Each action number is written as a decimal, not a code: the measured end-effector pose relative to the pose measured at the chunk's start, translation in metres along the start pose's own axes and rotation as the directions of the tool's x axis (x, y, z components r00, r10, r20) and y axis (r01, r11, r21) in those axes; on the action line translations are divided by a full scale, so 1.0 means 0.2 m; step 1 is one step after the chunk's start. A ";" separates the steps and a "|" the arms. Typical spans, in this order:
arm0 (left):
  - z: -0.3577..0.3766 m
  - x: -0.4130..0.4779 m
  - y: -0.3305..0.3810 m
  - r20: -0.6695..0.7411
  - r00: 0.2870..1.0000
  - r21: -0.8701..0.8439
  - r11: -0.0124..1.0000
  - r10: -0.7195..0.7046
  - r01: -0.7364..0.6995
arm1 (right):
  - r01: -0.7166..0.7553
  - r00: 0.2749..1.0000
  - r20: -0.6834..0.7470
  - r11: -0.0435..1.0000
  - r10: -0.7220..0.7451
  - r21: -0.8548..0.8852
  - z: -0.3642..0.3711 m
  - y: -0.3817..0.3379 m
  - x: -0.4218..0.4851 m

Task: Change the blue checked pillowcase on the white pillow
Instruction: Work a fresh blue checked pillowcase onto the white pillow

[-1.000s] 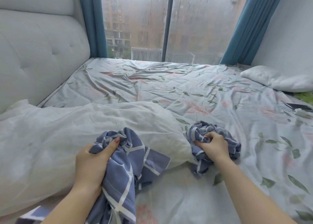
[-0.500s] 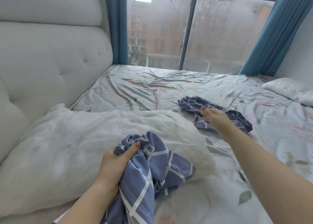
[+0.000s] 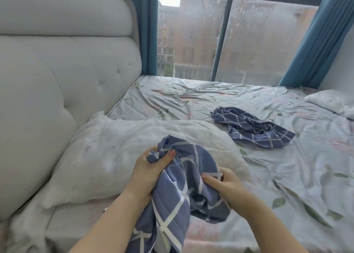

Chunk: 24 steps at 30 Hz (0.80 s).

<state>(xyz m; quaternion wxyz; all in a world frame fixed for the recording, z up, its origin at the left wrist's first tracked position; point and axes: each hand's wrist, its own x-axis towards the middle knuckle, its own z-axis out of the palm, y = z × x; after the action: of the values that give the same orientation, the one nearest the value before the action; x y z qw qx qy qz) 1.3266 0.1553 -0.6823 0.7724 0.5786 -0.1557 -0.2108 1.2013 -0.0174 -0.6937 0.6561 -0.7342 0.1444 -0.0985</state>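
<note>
Blue checked cloth with white lines appears twice, as two pillowcases. The held pillowcase [image 3: 172, 205] is bunched and creased; it lies over the near edge of the large white pillow [image 3: 107, 157] and hangs toward the camera. The second pillowcase [image 3: 252, 130] lies crumpled on the floral bedsheet [image 3: 287, 176], beyond the large pillow's right end. Two hands: the left hand [image 3: 149, 172] has its grip clenched round a gathered wad of the held pillowcase, and the right hand [image 3: 226, 185] has its grip curled on a fold of the same cloth. Two pillows: a small white pillow [image 3: 333, 103] lies far to the right. One padded headboard [image 3: 57, 80] stands to the left.
</note>
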 end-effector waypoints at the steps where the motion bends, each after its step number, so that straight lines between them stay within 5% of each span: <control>1: -0.03 0.00 0.01 -0.020 0.999 0.032 0.999 0.025 -0.024 | -0.002 1.000 -0.018 0.998 0.003 0.056 -0.01 0.00 -0.01; 9: -0.18 0.05 0.05 -0.179 0.963 0.324 0.936 0.203 -0.137 | 0.063 0.950 -0.287 0.822 0.125 0.566 -0.15 -0.02 0.07; 13: -0.23 0.15 0.12 -0.238 0.908 0.430 0.876 0.345 -0.220 | 0.287 0.956 -0.266 0.577 -0.124 0.764 -0.27 -0.05 0.14; 15: -0.25 0.18 0.13 -0.244 0.910 0.424 0.880 0.336 -0.212 | 0.300 0.953 -0.250 0.657 -0.173 0.691 -0.28 -0.05 0.18; 18: -0.28 0.18 0.09 -0.189 0.943 0.455 0.875 0.275 -0.164 | 0.102 0.927 -0.372 0.926 0.044 0.362 -0.25 0.04 0.23; 21: -0.34 0.17 0.03 -0.118 0.969 0.549 0.828 0.216 -0.118 | -0.053 0.839 -0.474 0.906 0.269 0.420 -0.18 0.09 0.23; 24: -0.39 0.17 0.01 -0.093 0.977 0.596 0.797 0.192 -0.100 | -0.125 0.826 -0.444 0.881 0.348 0.456 -0.10 0.09 0.21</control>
<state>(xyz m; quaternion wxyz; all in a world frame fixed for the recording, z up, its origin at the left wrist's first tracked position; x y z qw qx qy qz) 1.3941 0.2028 -0.7023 0.5787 0.7893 -0.1994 -0.0485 1.2322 -0.0522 -0.7108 0.7387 -0.5031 0.3823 -0.2345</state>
